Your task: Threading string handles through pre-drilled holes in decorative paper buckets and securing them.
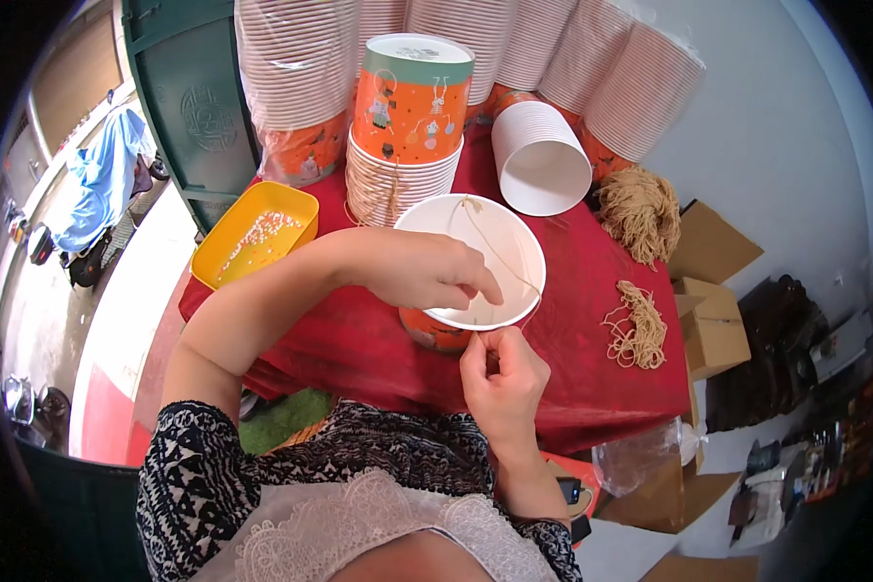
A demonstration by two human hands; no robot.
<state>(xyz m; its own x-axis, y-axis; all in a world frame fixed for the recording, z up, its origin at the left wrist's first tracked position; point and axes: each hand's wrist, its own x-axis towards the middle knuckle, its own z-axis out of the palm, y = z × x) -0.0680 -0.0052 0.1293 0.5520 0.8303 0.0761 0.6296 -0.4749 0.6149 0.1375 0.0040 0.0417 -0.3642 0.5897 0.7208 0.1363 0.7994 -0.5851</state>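
A person in a black-and-white patterned top works at a table draped in red cloth, both hands on an orange paper bucket with a white inside that stands near the table's front edge. The left hand reaches over the bucket's rim from the left, fingers curled and tips pinched together inside it; what they pinch is too small to make out. The right hand comes up at the bucket's near rim, its thumb and fingers closed tight on the end of a thin tan string. The string runs across the bucket's white inside, from the far rim to the near one.

Behind the bucket stands a stack of the same buckets, the top one turned bottom-up and showing its orange printed wall. Just right of that stack a short pile of white-lined buckets lies on its side, mouth toward the camera. More long stacks in clear plastic wrap rest against the wall behind. Left of the bucket, at the table's corner, sits a yellow tub holding small pale bits. Right of the bucket lie two bundles of tan string: a loose one nearer and a bigger tangle farther back. Cardboard boxes stand beyond the table's right edge.
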